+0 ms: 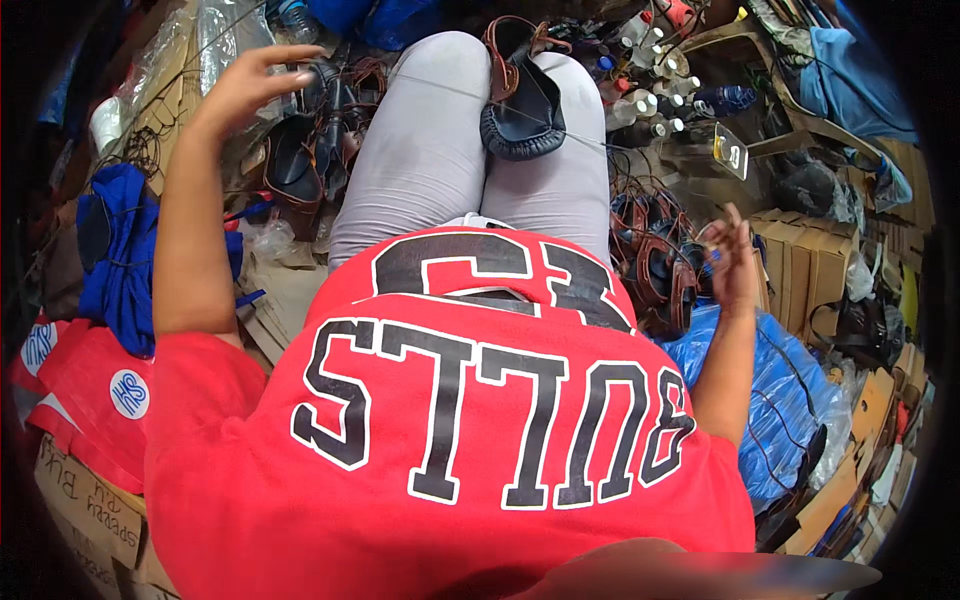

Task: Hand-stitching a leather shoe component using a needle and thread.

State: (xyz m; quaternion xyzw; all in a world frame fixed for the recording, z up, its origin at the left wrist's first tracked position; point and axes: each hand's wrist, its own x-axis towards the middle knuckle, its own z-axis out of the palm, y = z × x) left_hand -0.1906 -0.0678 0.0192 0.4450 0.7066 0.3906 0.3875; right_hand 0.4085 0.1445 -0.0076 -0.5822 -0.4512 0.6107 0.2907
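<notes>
Maybe pulling thread (440, 87) tight on the shoe (525, 112) (top middle) with left hand (248, 85), upper left, and right hand (735, 262), right side. Hard to tell either grip. Likely needs gentle tugging next.

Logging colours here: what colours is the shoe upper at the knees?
The shoe upper is blackish with brown parts; head view.

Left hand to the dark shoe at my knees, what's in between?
In the head view, other shoes and the left knee lie between the left hand and the dark shoe, with a thin thread across the knee.
</notes>
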